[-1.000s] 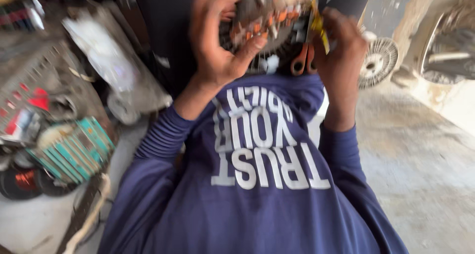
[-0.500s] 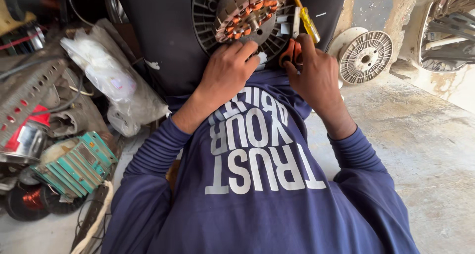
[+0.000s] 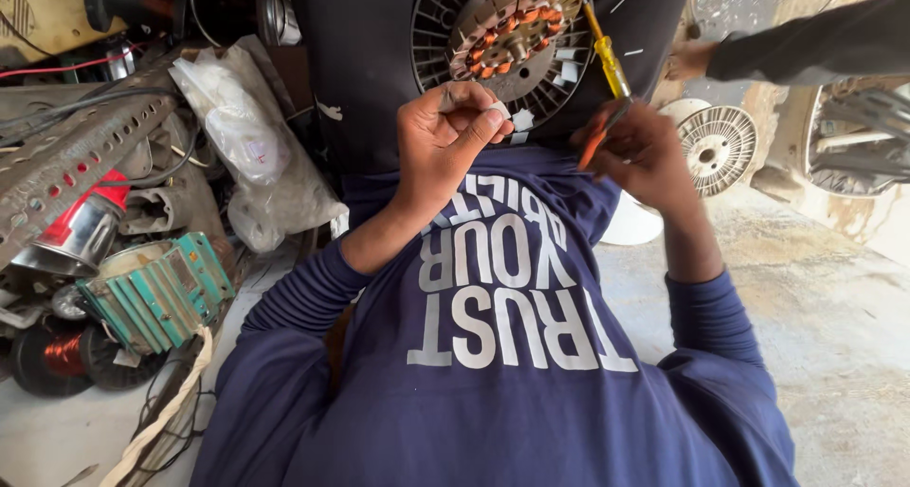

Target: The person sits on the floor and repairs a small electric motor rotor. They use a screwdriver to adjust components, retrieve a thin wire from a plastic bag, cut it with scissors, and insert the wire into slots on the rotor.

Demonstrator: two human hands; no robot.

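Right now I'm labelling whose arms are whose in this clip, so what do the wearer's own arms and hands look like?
Both arms wear long navy-blue sleeves, ribbed and pushed up the forearms, part of a navy top with large white block lettering on the chest. The left hand and right hand are bare: no gloves, rings or watch visible.

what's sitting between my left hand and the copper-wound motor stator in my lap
In the head view, small white paper slips lie on the black ribbed disc between the left hand and the stator.
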